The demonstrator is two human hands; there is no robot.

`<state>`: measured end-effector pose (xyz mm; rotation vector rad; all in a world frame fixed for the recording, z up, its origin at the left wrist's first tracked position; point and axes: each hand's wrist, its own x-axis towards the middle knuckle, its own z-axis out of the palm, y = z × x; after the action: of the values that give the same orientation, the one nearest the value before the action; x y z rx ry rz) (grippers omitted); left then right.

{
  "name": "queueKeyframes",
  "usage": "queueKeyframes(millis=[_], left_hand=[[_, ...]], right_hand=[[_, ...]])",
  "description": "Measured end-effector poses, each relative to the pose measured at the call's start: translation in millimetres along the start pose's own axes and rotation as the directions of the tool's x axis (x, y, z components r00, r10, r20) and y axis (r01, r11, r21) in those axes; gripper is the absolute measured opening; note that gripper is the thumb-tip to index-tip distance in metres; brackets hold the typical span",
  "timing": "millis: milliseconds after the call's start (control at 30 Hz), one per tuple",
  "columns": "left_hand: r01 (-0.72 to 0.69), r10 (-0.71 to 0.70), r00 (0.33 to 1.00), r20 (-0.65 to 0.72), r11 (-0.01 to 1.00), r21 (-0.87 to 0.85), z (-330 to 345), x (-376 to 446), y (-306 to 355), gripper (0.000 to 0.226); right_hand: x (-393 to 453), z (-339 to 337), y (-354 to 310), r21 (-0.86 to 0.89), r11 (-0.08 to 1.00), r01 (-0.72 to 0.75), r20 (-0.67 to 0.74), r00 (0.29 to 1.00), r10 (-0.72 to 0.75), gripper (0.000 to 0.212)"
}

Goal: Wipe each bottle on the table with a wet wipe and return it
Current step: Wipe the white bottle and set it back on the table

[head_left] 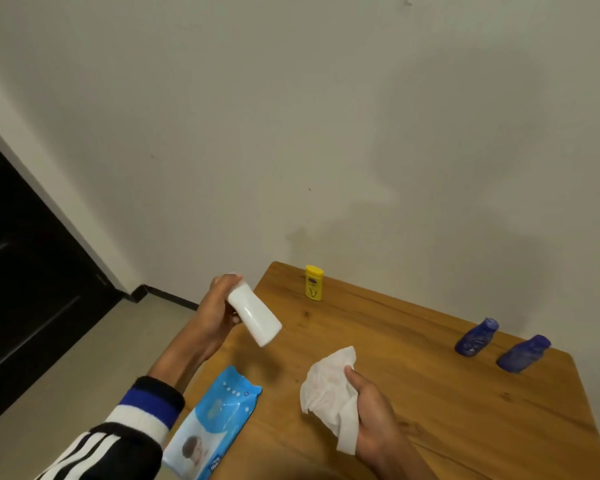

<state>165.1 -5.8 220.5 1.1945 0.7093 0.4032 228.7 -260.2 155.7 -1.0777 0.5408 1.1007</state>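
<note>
My left hand (215, 311) grips a white bottle (255, 315) by its cap end and holds it tilted above the table's left edge, base pointing down to the right. My right hand (374, 410) holds a crumpled white wet wipe (329, 386) over the wooden table (413, 375), a little apart from the bottle. A yellow bottle (314, 283) stands upright near the far left corner. Two blue bottles (477, 337) (523, 354) stand side by side at the right, near the far edge.
A blue pack of wet wipes (212, 424) lies at the table's near left edge, below my left arm. A white wall rises behind the table. A dark door (25, 271) is at the left, with light floor (94, 344) beside the table.
</note>
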Motion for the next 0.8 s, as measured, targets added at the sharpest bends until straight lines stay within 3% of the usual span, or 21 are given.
queueKeyframes(millis=[67, 133, 233, 300, 367, 433, 500, 667, 800], left_hand=[[-0.013, 0.012, 1.0, 0.004, 0.987, 0.161, -12, 20, -3, 0.039], [-0.061, 0.058, 0.998, 0.02, 0.954, 0.293, -26, 43, -6, 0.037], [-0.144, 0.125, 0.989, 0.074, 0.907, 0.396, -43, 77, -13, 0.031], [-0.159, 0.132, 0.987, 0.09, 0.88, 0.447, -55, 99, -17, 0.035], [-0.165, 0.136, 0.986, 0.095, 0.845, 0.509, -67, 116, -21, 0.037], [-0.16, 0.139, 0.987, 0.08, 0.826, 0.541, -80, 135, -27, 0.036], [-0.157, 0.152, 0.987, 0.057, 0.803, 0.575, -91, 150, -36, 0.037], [-0.138, 0.13, 0.99, 0.056, 0.792, 0.594, -116, 177, -57, 0.037], [-0.091, 0.097, 0.995, 0.021, 0.804, 0.588, -127, 196, -72, 0.036]], right_hand=[[23, 12, -3, -0.075, 0.997, 0.031, -0.094, 0.995, -0.038, 0.055], [50, 29, -9, -0.111, 0.99, 0.082, -0.15, 0.984, -0.099, 0.054], [91, 61, -17, -0.307, 0.905, 0.294, -0.179, 0.916, -0.359, 0.046], [120, 85, -23, -0.53, 0.703, 0.474, -0.068, 0.803, -0.592, 0.037], [155, 103, -26, -0.719, 0.42, 0.554, 0.153, 0.716, -0.681, 0.036], [201, 114, -24, -0.864, 0.127, 0.488, 0.329, 0.737, -0.591, 0.054], [244, 115, -18, -0.941, -0.088, 0.328, 0.327, 0.803, -0.498, 0.063], [309, 103, -1, -0.922, -0.355, 0.156, 0.295, 0.876, -0.381, 0.064], [343, 111, 1, -0.87, -0.461, 0.179, 0.375, 0.845, -0.38, 0.069]])
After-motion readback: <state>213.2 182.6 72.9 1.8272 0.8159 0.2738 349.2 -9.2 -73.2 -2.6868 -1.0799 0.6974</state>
